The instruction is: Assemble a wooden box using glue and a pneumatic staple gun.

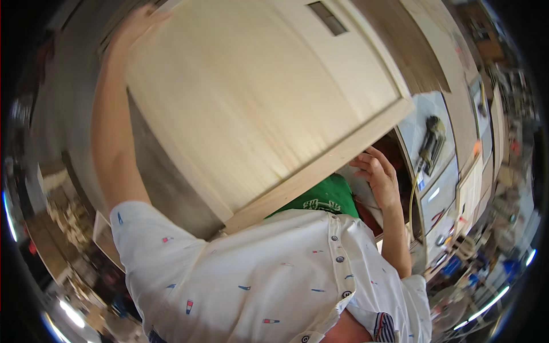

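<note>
The largest thing is a framed wooden panel [246,108], pale in colour, which lies tilted in front of the person's body, with its lower rail close to the chest. Next is the person's white shirt [229,263], buttoned and printed with small red and blue motifs. At the upper right, beyond the panel, there is a brown board [414,48]. Below this board is a grey surface [412,127]. Green cloth [340,187] with a white print shows between the panel and the shirt. At the far left lie pale wood pieces [67,208] in a heap.

The left hand [136,26] is at the panel's upper left edge, with its fingers extended toward the face; it is blurred, so I cannot tell how firmly it grips. The right hand [378,176] is just beside the lower rail, near its right end. Its fingers are loosely bent and a little apart, but I cannot tell whether they touch the wood. On the grey surface rests a dark power tool [432,146], with a thin yellow hose [412,200] near it. The smallest is a dark rectangular slot [327,18] in the panel.
</note>
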{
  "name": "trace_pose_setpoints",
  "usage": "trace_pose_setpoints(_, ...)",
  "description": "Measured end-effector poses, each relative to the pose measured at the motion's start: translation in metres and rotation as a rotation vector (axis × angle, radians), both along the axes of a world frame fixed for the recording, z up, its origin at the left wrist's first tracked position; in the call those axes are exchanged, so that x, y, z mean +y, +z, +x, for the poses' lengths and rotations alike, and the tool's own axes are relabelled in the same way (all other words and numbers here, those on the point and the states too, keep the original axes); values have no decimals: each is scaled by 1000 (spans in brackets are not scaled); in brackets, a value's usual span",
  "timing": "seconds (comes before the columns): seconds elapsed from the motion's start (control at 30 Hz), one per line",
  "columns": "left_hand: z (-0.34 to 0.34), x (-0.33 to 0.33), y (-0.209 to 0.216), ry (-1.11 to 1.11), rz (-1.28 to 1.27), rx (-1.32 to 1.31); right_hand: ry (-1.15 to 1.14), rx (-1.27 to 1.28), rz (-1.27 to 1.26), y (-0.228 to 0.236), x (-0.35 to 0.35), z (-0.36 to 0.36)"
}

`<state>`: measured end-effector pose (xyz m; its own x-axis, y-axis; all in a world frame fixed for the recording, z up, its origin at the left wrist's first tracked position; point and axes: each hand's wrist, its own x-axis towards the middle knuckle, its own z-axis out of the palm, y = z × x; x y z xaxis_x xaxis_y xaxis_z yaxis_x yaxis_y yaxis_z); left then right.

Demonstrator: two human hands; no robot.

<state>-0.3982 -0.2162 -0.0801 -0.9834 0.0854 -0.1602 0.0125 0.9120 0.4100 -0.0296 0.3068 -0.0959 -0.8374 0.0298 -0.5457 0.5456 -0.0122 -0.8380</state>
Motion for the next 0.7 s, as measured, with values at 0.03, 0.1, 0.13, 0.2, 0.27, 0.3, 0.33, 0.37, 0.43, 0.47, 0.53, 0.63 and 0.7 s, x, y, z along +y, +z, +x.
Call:
trace_pose_setpoints(0.03, 5, 0, 2, 56, 2, -16, -34, 41, -94, -1, -10, 0)
trace_pose_setpoints(0.1, 12, 8, 4, 94, 4, -20, -54, 89, -230, -3, -24, -2)
trace_pose_setpoints(0.13, 12, 17, 9, 108, 10, -19, -123, 88, -252, -1, -31, -1)
trace_pose_setpoints(0.2, 18, 27, 24, 134, 15, -10, -121, 113, -286, 3, -34, -3)
trace_pose_setpoints(0.27, 21, 34, 32, 100, 30, 26, -165, 74, -198, 13, -44, -7)
trace_pose_setpoints(0.3, 23, 32, 36, 71, 36, 51, -159, 66, -184, 14, -49, -11)
trace_pose_setpoints(0.33, 25, 29, 36, 31, 43, 79, -162, 63, -170, 14, -54, -13)
trace_pose_setpoints(0.37, 23, 27, 32, 28, 54, 93, -164, 78, -161, 16, -58, -14)
trace_pose_setpoints(0.43, 16, 24, 12, -84, 73, 272, -181, 47, -155, 19, -63, -16)
trace_pose_setpoints(0.47, 10, 25, 2, -92, 75, 298, -206, 74, -152, 20, -64, -17)
trace_pose_setpoints(0.53, 0, 23, -1, -87, 111, 224, -221, 50, -119, 21, -66, -17)
trace_pose_setpoints(0.63, 15, 13, -8, -81, 185, 196, -274, 59, -137, 24, -72, -16)
trace_pose_setpoints(0.7, 20, 40, 0, -86, 126, 243, -322, 72, -140, 25, -76, -15)
